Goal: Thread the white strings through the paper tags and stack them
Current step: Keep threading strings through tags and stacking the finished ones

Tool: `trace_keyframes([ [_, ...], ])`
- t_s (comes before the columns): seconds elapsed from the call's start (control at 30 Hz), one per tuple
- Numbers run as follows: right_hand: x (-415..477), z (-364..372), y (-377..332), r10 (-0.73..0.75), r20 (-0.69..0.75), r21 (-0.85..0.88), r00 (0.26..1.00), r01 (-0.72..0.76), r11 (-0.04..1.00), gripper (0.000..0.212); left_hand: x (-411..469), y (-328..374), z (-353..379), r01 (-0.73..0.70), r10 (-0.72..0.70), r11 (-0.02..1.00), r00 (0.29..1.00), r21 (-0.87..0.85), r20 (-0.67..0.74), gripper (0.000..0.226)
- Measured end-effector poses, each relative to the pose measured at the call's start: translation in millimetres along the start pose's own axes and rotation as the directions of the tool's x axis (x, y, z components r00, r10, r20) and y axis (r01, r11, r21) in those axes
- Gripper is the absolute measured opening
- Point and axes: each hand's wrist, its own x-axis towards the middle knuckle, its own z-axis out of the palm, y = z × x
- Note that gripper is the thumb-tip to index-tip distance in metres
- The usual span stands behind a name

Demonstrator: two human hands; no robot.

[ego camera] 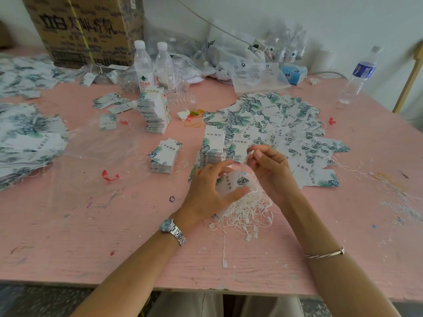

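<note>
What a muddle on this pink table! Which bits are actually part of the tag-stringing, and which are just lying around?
In use: paper tag in the left hand; white string pinched by the right hand; string pile; tag stack; loose tags.
Lying about: water bottles; cardboard box; rubber bands; tissue pack.

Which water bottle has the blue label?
The bottle standing alone at the table's far right. The two bottles beside the box have white caps and no blue on their labels.

Pink table against white wall
</note>
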Motion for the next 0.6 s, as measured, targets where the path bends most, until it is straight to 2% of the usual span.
trace_keyframes([
  [0.13,2,-5,-3,-0.031,-0.075,0.114,0.997,0.039,0.993,0.018,-2,2,-3,0.051,-0.05,0.999,0.997,-0.018,0.062,0.092],
  [0.33,6,-14,-7,-0.066,-0.239,0.174,0.969,0.109,0.979,0.017,-1,2,-5,0.094,-0.086,0.978,0.995,-0.188,0.054,0.083],
  [0.53,8,-17,-6,-0.066,-0.34,0.097,0.938,0.105,0.99,0.014,0,1,-3,0.157,-0.11,0.842,0.986,-0.516,0.122,0.074],
  [0.6,7,-18,-6,-0.066,-0.361,0.064,0.93,0.095,0.993,0.014,0,3,-5,0.19,-0.111,0.786,0.98,-0.588,0.168,0.065],
])
